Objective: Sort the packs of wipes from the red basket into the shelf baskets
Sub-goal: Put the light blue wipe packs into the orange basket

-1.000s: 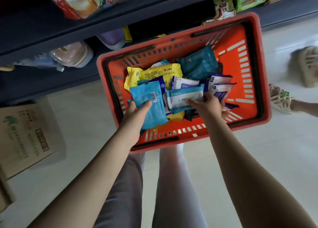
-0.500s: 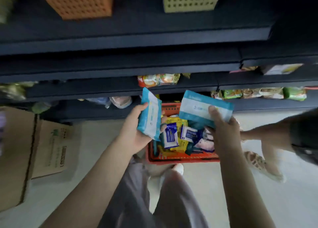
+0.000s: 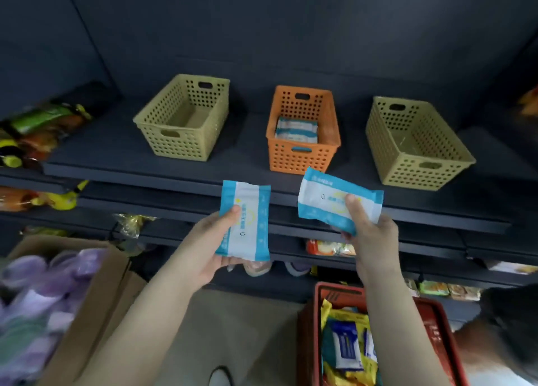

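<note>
Simultaneously, the left grip (image 3: 203, 251) clasped one blue-and-white wipes pack (image 3: 251, 208) and the right grip (image 3: 375, 240) clasped a second pack (image 3: 321, 199), both near the orange shelf basket (image 3: 300, 159).

Three perforated baskets on the shelf (image 3: 116, 152): two olive, left olive basket (image 3: 177, 144) and right olive basket (image 3: 422, 170), plus one orange basket (image 3: 300, 158). One red basket (image 3: 339, 288). Two hands, left hand (image 3: 203, 248) and right hand (image 3: 374, 240), each gripping one blue-and-white pack: left pack (image 3: 246, 219), right pack (image 3: 329, 199). One third matching pack (image 3: 297, 129) inside orange basket. Jumbled packs in red basket: count unclear. One cardboard box (image 3: 96, 298).
</note>
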A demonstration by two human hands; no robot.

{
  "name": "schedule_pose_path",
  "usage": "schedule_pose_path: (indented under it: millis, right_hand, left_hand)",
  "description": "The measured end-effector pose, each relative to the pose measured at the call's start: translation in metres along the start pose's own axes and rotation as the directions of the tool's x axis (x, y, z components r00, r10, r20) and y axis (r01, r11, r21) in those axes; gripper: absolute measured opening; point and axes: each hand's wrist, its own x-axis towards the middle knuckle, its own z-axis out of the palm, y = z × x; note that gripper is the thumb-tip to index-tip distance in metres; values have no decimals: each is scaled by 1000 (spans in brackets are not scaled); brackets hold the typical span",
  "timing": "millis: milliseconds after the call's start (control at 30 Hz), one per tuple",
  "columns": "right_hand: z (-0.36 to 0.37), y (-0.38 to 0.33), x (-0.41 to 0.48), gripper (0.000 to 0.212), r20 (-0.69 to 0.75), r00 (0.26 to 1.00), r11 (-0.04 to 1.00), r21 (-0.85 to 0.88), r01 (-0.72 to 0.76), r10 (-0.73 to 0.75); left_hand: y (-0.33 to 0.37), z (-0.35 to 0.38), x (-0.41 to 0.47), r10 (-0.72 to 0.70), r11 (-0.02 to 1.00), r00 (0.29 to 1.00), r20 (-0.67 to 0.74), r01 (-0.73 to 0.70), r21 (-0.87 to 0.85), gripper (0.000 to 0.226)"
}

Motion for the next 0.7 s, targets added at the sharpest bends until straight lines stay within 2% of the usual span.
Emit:
schedule_pose_path:
  millis: [133,267,433,533,700]
  right_hand:
    - [46,-2,5,23,21,999,1000,5,-31,30]
    - [68,-12,25,19,68,998,999,26,-20,18]
    - [93,-30,85,11,-38,999,999,-28,17,-18]
    - [108,-45,138,7,-84,996,1000,-10,22,-23]
    - [135,-63,234,11,-51,998,973,-231,25,-38]
  left_hand:
    - [36,-34,18,19,998,997,-68,-23,-61,18]
    - [62,-46,46,46,997,998,-40,-49,-66,18]
    - [98,-40,106,8,986,1000,-30,-13,-167,15]
    - [120,-30,154,40,989,997,-63,-48,-140,19]
    - [153,-11,225,97,989,989,-108,-108,-100,13]
